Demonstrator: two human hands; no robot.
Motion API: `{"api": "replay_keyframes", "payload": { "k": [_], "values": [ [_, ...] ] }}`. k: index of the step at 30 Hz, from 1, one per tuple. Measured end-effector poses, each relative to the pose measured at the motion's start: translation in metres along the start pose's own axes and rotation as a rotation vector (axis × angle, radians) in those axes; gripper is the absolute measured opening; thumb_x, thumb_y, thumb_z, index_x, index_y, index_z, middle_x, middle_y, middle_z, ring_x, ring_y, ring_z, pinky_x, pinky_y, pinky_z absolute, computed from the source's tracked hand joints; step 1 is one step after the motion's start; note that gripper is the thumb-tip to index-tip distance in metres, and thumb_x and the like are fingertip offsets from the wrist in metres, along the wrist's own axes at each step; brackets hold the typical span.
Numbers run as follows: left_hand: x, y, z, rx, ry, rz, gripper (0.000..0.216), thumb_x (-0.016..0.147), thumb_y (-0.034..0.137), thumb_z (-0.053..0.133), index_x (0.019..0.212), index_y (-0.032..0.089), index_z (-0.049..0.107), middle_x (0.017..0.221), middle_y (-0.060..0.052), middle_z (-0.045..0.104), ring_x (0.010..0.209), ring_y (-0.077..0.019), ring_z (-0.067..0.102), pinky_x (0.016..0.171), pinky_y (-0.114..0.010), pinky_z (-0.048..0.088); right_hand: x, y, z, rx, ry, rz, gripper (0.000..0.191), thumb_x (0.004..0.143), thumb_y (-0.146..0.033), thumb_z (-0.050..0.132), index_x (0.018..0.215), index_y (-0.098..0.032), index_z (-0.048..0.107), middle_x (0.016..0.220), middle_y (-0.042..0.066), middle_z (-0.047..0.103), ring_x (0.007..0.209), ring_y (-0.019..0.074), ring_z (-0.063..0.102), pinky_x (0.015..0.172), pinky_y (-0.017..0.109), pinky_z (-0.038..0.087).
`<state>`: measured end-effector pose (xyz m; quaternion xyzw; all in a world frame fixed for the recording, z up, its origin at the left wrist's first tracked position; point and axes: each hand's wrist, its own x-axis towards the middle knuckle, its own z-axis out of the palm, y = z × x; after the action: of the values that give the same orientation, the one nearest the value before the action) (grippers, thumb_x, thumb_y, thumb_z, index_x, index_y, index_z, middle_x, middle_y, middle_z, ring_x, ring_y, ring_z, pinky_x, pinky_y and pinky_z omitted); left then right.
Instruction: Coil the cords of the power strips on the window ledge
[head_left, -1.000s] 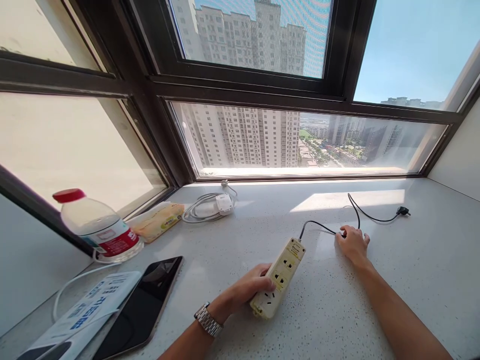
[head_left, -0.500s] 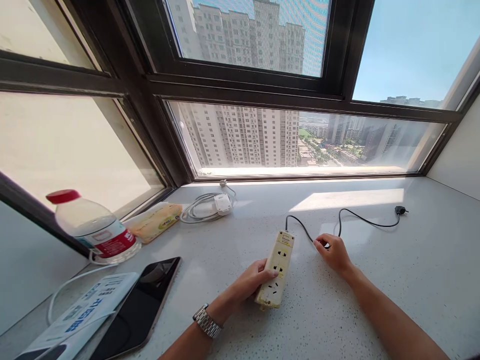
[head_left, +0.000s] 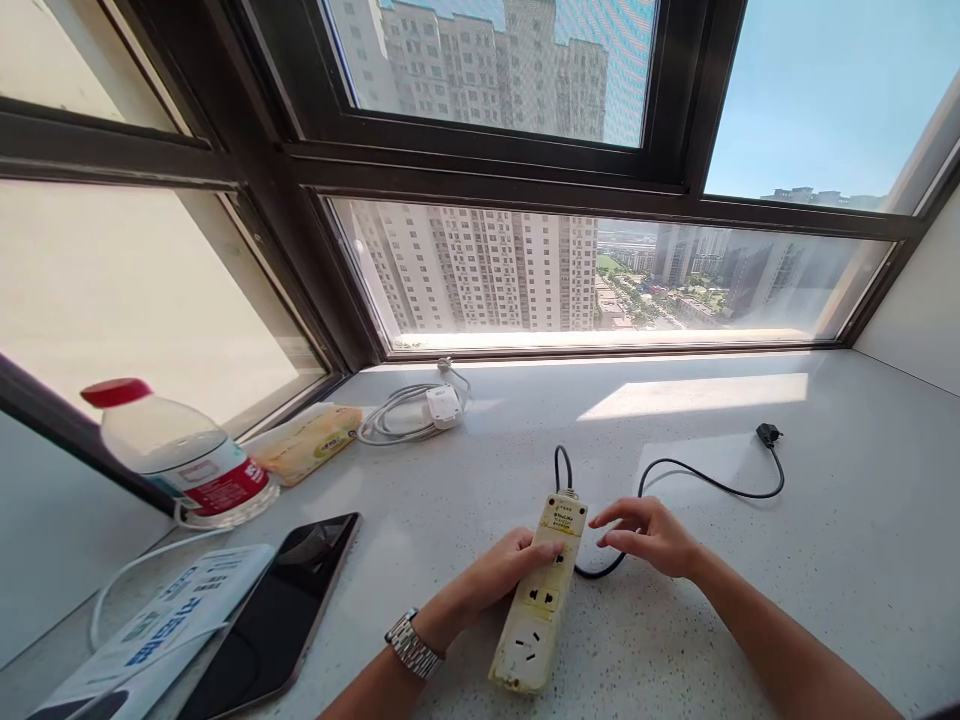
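Observation:
My left hand (head_left: 517,562) grips a yellowed power strip (head_left: 541,600) from its left side, the thumb lying across the top near a socket. Several sockets face up along the strip. A black cord (head_left: 705,475) loops out of its far end, passes under or behind my right hand (head_left: 646,537) and runs right to a black plug (head_left: 768,435) lying on the counter. My right hand hovers just right of the strip, fingers apart and curved, with nothing seen in them.
On the left are a red-capped bottle (head_left: 187,465), a tissue pack (head_left: 319,445), a dark tablet or phone (head_left: 281,610) and a white printed box (head_left: 161,630). A coiled white cable with adapter (head_left: 442,407) lies near the window. The speckled white counter (head_left: 847,560) extends right.
The power strip has come nearer and lies further through my left hand. My right hand has moved left and opened off the cord. The plug has slid left.

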<state>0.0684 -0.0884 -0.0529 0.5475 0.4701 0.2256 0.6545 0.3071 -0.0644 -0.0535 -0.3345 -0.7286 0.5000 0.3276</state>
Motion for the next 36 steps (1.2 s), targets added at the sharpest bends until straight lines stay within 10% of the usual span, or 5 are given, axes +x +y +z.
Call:
{"api": "replay_keyframes", "payload": {
  "k": [5,11,16,32,36],
  "values": [
    [-0.001,-0.001,-0.003,0.046,-0.055,-0.021,0.062,0.061,0.071,0.064,0.078,0.012,0.061,0.074,-0.006,0.063,0.064,-0.0159,0.055,0.060,-0.027,0.040,0.009,0.023,-0.046,-0.557,0.680,-0.013,0.031,0.086,-0.041,0.048,0.079,-0.019,0.067,0.083,0.010,0.069,0.078,0.0225,0.062,0.070,0.034,0.050],
    [0.001,0.002,-0.002,0.098,-0.045,0.038,0.061,0.065,0.071,0.061,0.084,0.013,0.060,0.079,-0.007,0.063,0.069,-0.0177,0.057,0.062,-0.027,0.042,-0.004,0.052,-0.109,-0.894,0.714,0.654,0.048,0.082,-0.033,0.047,0.126,-0.016,0.057,0.134,0.015,0.052,0.125,0.0342,0.041,0.098,0.047,0.037],
    [0.005,0.002,0.004,0.120,0.075,0.153,0.064,0.069,0.073,0.057,0.092,0.014,0.058,0.082,-0.006,0.062,0.068,-0.0161,0.055,0.062,-0.027,0.043,-0.015,0.051,-0.125,-0.984,0.778,0.852,0.037,0.084,-0.040,0.047,0.110,-0.019,0.064,0.126,0.017,0.055,0.117,0.0376,0.045,0.094,0.057,0.031],
    [0.008,-0.009,0.002,0.306,-0.041,0.137,0.067,0.075,0.076,0.046,0.075,0.011,0.062,0.067,-0.005,0.061,0.056,-0.0132,0.051,0.049,-0.021,0.035,0.023,0.051,-0.044,-0.600,0.320,-0.067,0.021,0.086,-0.034,0.053,0.085,-0.019,0.067,0.085,0.006,0.066,0.081,0.0197,0.059,0.072,0.031,0.046],
    [0.006,-0.007,0.002,0.319,-0.063,0.163,0.068,0.077,0.076,0.043,0.069,0.011,0.061,0.061,-0.003,0.055,0.051,-0.0109,0.047,0.046,-0.020,0.033,0.018,0.052,-0.062,-0.619,0.574,-0.097,0.028,0.085,-0.042,0.050,0.087,-0.019,0.067,0.090,0.009,0.067,0.088,0.0237,0.059,0.080,0.037,0.046]
  ]
}}
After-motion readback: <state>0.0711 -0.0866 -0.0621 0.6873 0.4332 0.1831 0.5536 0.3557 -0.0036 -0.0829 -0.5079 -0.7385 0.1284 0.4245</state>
